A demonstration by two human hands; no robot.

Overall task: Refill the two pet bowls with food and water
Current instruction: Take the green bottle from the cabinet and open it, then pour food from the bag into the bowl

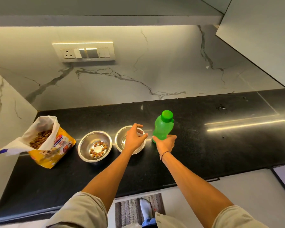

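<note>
Spanning the frame, a polished black stone surface (204, 145) carries a yellow paper bag (56, 150), open, holding brown kibble. Right of it stand two round steel bowls: the left bowl (94, 146) contains a ring of kibble; the right bowl (120, 140) sits under the left hand (135, 139), fingers loosely spread, holding nothing. The right hand (165, 143) has its grip around the base of an upright, capped green plastic bottle (163, 127).

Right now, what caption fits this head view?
Right hand grips green bottle; left hand hovers over right bowl; kibble in left bowl.
</note>
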